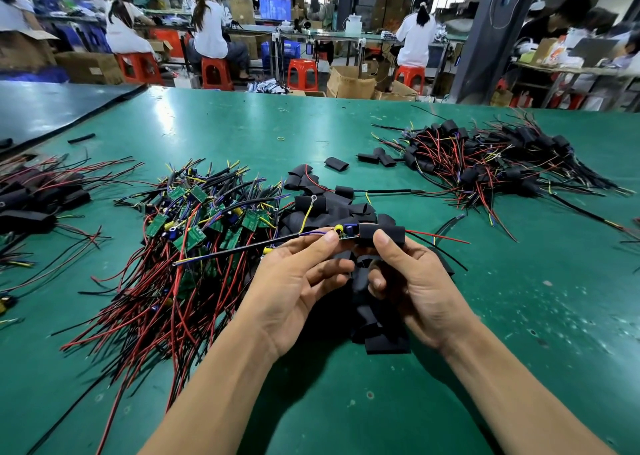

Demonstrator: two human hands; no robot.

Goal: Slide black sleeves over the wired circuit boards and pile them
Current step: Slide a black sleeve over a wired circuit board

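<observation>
Hands hovered close together over the green table [346, 402]. Our left hand [298, 281] pinched the wired circuit board [346, 237] at its left end, and our right hand [412, 281] gripped the black sleeve [384, 233] around the board's right end. Both shared one long axis, left to right, so we judged the sleeve had to travel leftward, toward the left thumb. Loose sleeves [377, 333] lay beneath, bare boards [194, 233] heaped left, and the finished pile [485, 156] sat farther right, nearer our right hand.
</observation>
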